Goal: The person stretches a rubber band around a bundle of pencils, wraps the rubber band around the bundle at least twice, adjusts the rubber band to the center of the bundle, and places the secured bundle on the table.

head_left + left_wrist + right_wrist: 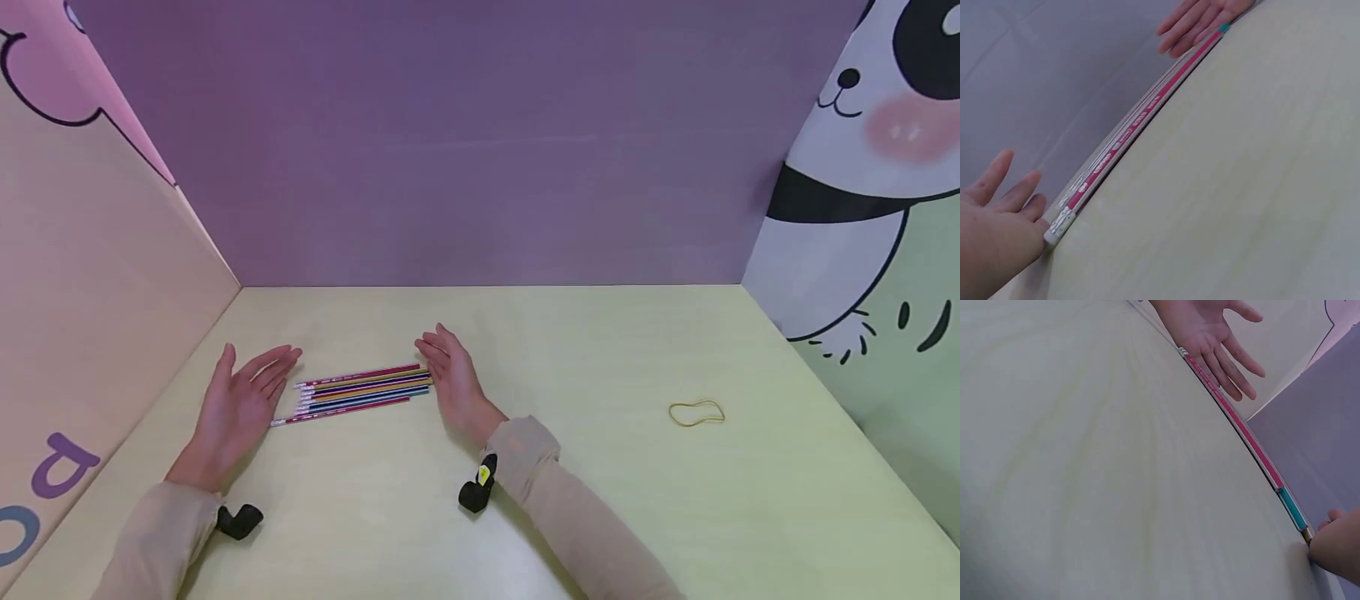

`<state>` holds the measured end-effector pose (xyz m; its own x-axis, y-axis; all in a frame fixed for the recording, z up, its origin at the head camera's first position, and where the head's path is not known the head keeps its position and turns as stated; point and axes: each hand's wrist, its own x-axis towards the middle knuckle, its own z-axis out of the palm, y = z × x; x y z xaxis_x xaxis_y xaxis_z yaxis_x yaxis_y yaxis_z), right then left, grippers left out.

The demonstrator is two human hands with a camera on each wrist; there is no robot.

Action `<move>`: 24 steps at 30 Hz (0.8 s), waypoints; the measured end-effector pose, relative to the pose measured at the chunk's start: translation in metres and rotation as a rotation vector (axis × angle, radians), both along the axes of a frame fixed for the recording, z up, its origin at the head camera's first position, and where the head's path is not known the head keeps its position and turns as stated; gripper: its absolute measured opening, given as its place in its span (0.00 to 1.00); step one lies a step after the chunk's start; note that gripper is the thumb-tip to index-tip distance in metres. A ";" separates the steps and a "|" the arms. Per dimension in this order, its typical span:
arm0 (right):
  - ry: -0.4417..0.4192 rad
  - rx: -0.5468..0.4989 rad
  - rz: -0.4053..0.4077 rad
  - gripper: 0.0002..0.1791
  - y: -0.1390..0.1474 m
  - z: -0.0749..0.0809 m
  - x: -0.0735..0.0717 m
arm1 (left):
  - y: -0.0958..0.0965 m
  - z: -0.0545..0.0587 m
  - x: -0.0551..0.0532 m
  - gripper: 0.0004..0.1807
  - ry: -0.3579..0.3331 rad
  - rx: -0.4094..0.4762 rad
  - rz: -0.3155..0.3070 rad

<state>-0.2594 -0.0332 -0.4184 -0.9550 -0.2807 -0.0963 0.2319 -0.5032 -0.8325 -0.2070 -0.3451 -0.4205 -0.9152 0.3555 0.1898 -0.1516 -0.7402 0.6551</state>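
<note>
Several pencils (365, 388) lie side by side on the table, in pink, yellow, dark and blue stripes. Their white eraser ends point left; the nearest, a pink pencil (1122, 139), sticks out farther left than the others. At those eraser ends my left hand (238, 412) stands on edge, palm toward the pencils, fingers spread and loosely straight. My right hand (459, 387) is at the opposite ends, its palm facing left and its fingers extended. The left palm appears to touch the pink pencil's eraser; exact contact at the right is hard to see. Neither hand grips anything.
A yellow rubber band (697, 413) lies on the pale table (600, 483), well right of the right hand. A purple wall (480, 167) closes the back. Side panels with cartoon drawings, including a panda (847, 175), stand left and right.
</note>
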 end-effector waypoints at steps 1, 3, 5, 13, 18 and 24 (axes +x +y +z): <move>-0.006 -0.005 -0.002 0.39 0.000 0.000 0.000 | 0.004 0.001 0.000 0.35 -0.002 -0.024 0.029; -0.017 -0.018 -0.006 0.38 0.001 0.000 0.001 | 0.011 0.003 -0.001 0.35 -0.007 -0.082 0.089; -0.020 -0.026 -0.003 0.37 0.001 0.000 0.002 | 0.018 0.004 -0.001 0.34 -0.016 -0.119 0.142; -0.013 -0.016 0.031 0.39 -0.003 0.000 0.008 | 0.036 0.005 0.001 0.26 -0.054 -0.185 0.255; 0.003 -0.003 0.012 0.38 -0.003 0.000 0.012 | 0.044 0.006 0.000 0.24 -0.068 -0.197 0.297; 0.024 0.018 -0.003 0.35 -0.004 0.002 0.014 | 0.047 0.007 0.000 0.21 -0.090 -0.285 0.358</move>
